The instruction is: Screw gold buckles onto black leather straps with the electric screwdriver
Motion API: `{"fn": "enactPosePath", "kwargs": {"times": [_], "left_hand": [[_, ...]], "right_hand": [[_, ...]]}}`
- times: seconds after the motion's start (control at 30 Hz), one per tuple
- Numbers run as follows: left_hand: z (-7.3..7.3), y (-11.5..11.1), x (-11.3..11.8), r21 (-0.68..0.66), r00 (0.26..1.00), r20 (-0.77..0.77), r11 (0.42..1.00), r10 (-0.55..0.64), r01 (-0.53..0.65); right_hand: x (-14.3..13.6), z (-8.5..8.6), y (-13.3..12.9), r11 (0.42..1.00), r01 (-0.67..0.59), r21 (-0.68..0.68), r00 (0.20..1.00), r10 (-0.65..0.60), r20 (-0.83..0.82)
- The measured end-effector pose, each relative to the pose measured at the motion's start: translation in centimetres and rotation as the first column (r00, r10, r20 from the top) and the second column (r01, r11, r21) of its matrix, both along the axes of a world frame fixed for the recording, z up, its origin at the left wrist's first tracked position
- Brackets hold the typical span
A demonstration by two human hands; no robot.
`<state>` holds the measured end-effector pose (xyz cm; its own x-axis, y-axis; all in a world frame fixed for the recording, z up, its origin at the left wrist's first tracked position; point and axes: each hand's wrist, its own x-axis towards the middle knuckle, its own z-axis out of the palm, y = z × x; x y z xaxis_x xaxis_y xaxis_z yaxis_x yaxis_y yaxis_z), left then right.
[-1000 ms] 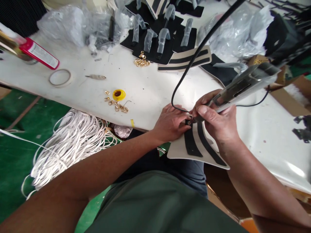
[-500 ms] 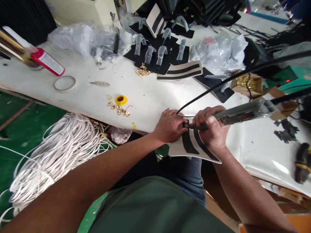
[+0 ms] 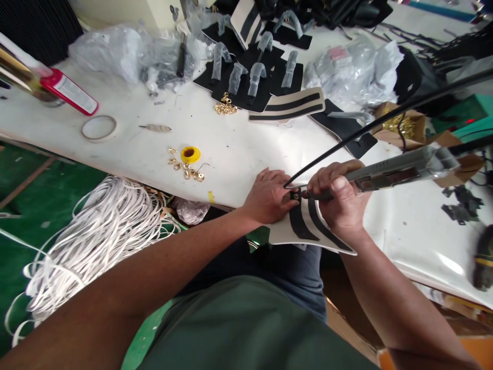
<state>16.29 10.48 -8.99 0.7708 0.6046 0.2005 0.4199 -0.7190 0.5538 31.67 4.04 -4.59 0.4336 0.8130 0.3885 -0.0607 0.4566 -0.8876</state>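
Note:
My right hand (image 3: 344, 200) is wrapped round the front of a grey electric screwdriver (image 3: 404, 169), its body slanting up to the right. The driver's dark tip points left at a small black tab (image 3: 296, 196) with a round metal fitting in it. Whether tip and fitting touch, I cannot tell. My left hand (image 3: 265, 198) presses down from the left, thumb and forefinger closed on the tab. Under both hands lies a cream panel (image 3: 279, 234) with black stripes, its lower edge jutting past the table edge. A black cable (image 3: 346, 136) runs above the hands.
On the white table (image 3: 239, 154) are gold clasps (image 3: 187, 172), a yellow ring (image 3: 190, 154), a tape roll (image 3: 99, 128), an awl-like tool (image 3: 156, 128) and a red bottle (image 3: 69, 91). Black panels (image 3: 246, 97) with plastic-wrapped straps lie behind. White cords (image 3: 96, 231) heap at floor level, left.
The view has shifted slightly. Both hands keep their hold on the panel's tab and the electric screwdriver, with little visible movement between them.

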Motion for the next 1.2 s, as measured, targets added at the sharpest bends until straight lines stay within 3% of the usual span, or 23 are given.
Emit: {"fn": "enactPosePath", "kwargs": {"times": [0.67,0.9,1.2], "left_hand": [[-0.3,0.1,0.0,-0.007,1.000,0.000,1.000,-0.001,0.001],[-1.2,0.1,0.1,0.025,1.000,0.000,1.000,0.018,-0.018],[-0.7,0.2,-0.1,0.014,0.999,0.028,1.000,-0.017,0.016]], "right_hand": [[0.0,-0.2,0.1,1.000,0.016,0.003,0.998,-0.016,0.065],[0.1,0.2,0.1,0.997,-0.038,-0.065,0.996,0.043,0.079],[0.7,0.2,0.9,0.981,-0.165,-0.098,0.978,0.176,0.110]]}}
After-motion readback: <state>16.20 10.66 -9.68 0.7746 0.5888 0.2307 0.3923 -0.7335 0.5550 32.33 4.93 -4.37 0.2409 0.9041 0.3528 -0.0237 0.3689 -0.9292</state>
